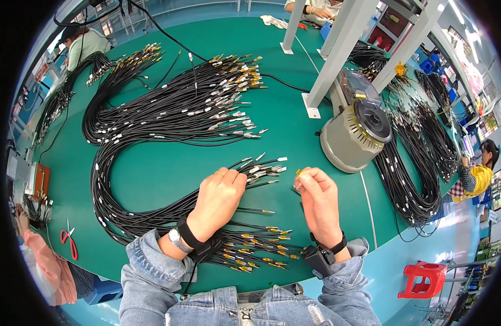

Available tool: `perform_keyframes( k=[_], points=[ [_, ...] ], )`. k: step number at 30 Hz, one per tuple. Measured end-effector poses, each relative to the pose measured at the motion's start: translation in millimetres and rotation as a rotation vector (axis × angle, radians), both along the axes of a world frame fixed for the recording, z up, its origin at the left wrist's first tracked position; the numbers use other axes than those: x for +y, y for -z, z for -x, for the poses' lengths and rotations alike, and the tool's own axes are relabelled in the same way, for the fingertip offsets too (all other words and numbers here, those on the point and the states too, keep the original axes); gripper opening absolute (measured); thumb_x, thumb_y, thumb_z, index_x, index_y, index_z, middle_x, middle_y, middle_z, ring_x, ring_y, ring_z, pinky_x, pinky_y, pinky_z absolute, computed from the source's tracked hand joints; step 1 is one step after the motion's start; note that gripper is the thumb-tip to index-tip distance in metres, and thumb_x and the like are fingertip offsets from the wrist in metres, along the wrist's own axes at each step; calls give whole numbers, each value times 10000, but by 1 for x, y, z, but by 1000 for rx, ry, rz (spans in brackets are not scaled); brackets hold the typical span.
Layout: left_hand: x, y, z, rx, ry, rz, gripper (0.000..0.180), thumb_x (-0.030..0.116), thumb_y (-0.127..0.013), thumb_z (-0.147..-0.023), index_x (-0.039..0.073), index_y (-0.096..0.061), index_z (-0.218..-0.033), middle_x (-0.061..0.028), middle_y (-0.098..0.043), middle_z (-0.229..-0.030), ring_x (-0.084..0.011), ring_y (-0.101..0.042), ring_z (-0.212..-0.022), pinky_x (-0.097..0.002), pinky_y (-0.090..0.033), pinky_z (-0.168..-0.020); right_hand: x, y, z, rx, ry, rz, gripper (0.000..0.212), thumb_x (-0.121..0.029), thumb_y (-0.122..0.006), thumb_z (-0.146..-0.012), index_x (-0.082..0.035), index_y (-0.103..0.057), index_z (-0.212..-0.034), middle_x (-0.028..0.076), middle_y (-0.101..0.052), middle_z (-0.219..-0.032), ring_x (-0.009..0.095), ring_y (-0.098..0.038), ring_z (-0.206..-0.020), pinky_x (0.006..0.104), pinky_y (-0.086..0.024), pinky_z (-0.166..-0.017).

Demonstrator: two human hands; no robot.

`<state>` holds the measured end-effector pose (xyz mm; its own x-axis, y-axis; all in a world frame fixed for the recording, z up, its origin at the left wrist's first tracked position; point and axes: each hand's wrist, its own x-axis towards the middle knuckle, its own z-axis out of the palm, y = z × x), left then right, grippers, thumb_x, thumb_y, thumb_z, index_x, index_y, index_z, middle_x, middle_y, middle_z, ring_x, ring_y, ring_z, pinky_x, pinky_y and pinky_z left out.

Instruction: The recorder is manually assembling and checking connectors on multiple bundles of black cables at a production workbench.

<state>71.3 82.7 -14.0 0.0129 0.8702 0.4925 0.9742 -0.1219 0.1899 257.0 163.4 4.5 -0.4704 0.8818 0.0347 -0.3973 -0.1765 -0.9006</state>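
Note:
My left hand (219, 196) is closed over a bundle of thin black cables (169, 212), just behind their ends. Beyond its knuckles, the cable ends (267, 171) fan out to the right with white sleeves and metal tips. To the right of those ends, my right hand (321, 204) pinches a small yellow and clear piece (298, 175) between thumb and fingers; its exact kind is too small to tell. Nearer to me lie other cable ends (261, 247) with yellow tags. What the left fingers grip underneath is partly hidden.
A large cable bundle (169, 103) curves across the green table (294, 217). Right of my hands stands a grey round-bodied machine (351, 136) beside metal posts (337, 54). Red-handled scissors (69, 239) lie at left. More cables (408, 179) lie at right. Other people sit around.

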Motion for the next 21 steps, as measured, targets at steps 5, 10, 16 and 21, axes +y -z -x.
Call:
perform_keyframes(
  k=[5, 10, 16, 21],
  points=[
    [-6, -13, -4, -553, 45, 102, 80, 30, -658, -748, 24, -596, -798, -87, -597, -709, -200, -578, -595, -290, -457, -511, -14, 1, 6, -44, -42, 47, 80, -65, -563, -861, -14, -557, -801, 29, -537, -810, 111, -479, -764, 253, -385, -742],
    [-8, -7, -6, -747, 166, -23, 105, 22, -673, -746, 18, -602, -824, -78, -601, -692, -160, -575, -550, -249, -438, -472, -36, 2, 19, -101, -52, 80, 51, -45, -572, -854, -5, -573, -822, 19, -541, -816, 96, -490, -776, 239, -396, -732],
    [-11, -3, -12, -445, 130, -205, 123, 27, -693, -703, 37, -576, -739, -43, -544, -647, -170, -546, -517, -265, -433, -441, -49, 8, 27, -156, 5, 17, 27, -17, -586, -839, 7, -584, -852, 17, -548, -826, 84, -501, -770, 225, -404, -717],
    [-13, 1, -11, -291, 123, -262, 146, 42, -700, -689, 53, -555, -701, -29, -490, -621, -162, -521, -485, -269, -422, -415, -50, 13, 31, -192, 46, -106, 29, 2, -587, -833, 17, -582, -857, 19, -555, -835, 83, -514, -768, 220, -415, -711]
  ],
)
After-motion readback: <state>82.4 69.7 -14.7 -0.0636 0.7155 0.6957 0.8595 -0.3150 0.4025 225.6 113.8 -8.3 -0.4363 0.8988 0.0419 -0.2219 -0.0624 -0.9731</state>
